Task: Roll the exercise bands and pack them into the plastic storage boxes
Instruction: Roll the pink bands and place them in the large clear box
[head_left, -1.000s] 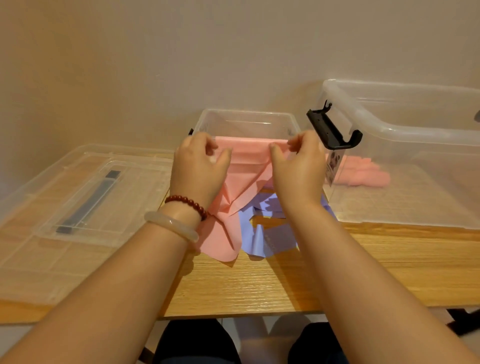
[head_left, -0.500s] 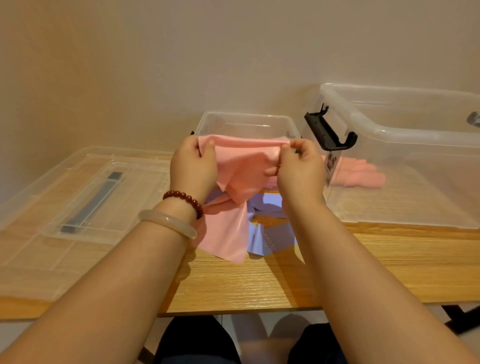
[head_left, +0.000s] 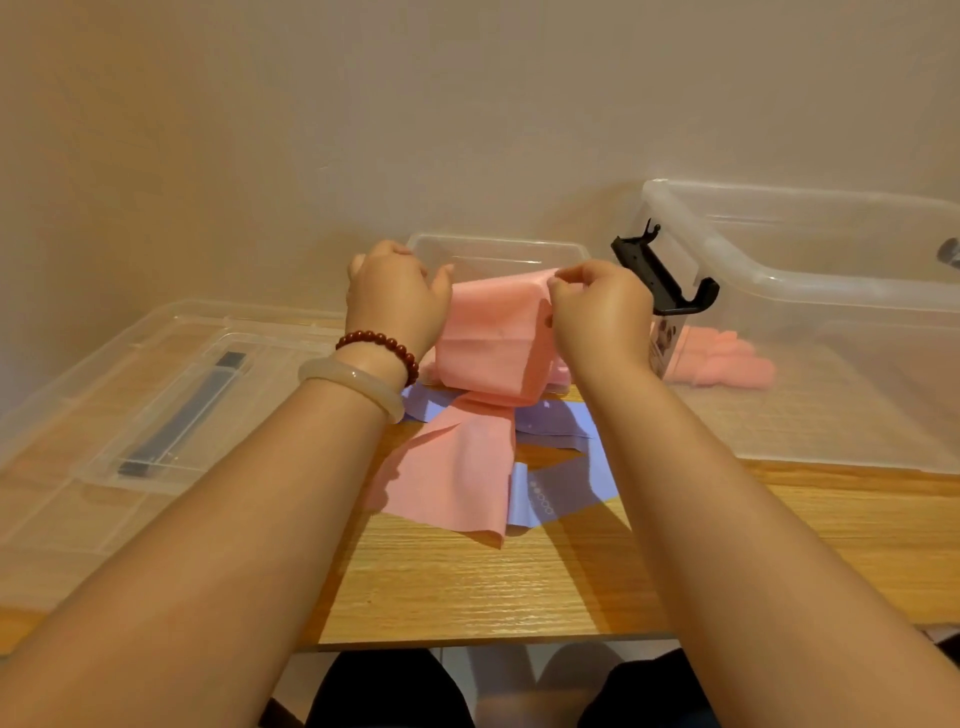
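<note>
A pink exercise band (head_left: 488, 343) hangs between my hands above the wooden table, its top edge held level and its loose tail trailing onto the table. My left hand (head_left: 395, 296) grips the band's left top corner; my right hand (head_left: 597, 312) pinches the right top corner. Under the tail lies a lilac band (head_left: 561, 457), flat and crumpled. Behind my hands stands a small clear storage box (head_left: 498, 249). A large clear storage box (head_left: 810, 291) at the right holds rolled pink bands (head_left: 722, 364).
Two clear lids (head_left: 156, 395), one with a black handle, lie stacked at the left of the table (head_left: 467, 587). A black latch (head_left: 660, 275) sticks up from the large box's near corner. A plain wall stands close behind. My knees show below the table edge.
My hands have drawn the band's top edge upward and held it flatter, so a folded panel now hangs between them. The tail has shifted on the table.
</note>
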